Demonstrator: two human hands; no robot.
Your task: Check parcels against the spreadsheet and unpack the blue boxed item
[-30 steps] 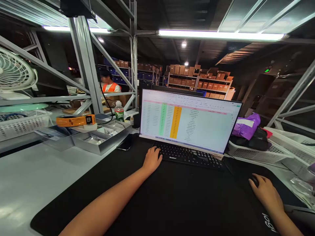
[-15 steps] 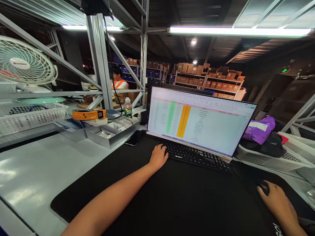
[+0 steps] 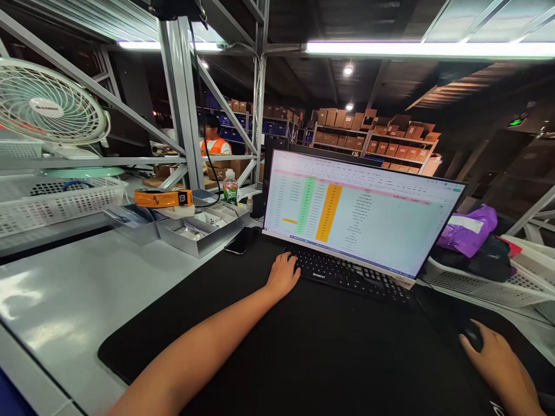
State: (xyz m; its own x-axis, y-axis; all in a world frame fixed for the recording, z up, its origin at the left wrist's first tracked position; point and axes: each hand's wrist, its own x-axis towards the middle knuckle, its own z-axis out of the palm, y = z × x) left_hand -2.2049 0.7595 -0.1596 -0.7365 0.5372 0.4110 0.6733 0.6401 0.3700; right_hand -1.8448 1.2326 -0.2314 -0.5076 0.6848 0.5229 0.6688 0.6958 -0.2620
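Observation:
My left hand (image 3: 282, 276) rests with its fingers stretched over the left end of a black keyboard (image 3: 338, 275). At the right, my right hand (image 3: 498, 355) is curled round a black computer mouse (image 3: 472, 335) on the black desk mat (image 3: 303, 352). Behind the keyboard stands a monitor (image 3: 385, 225) showing a spreadsheet with a green column and an orange one. A dark phone (image 3: 239, 241) lies flat at the mat's back edge, left of the keyboard.
Grey trays (image 3: 203, 234) of small items sit at the left, with orange tape (image 3: 162, 198) and a green-labelled bottle (image 3: 230, 188) near them. A white fan (image 3: 52, 107) stands above a white basket (image 3: 65, 205). Purple packages (image 3: 466, 229) fill another basket (image 3: 472, 283). A person (image 3: 214, 144) is beyond.
The spreadsheet rows look different, and an orange cell now shows at the left of the sheet. The view has shifted slightly; both hands keep their places on keyboard and mouse.

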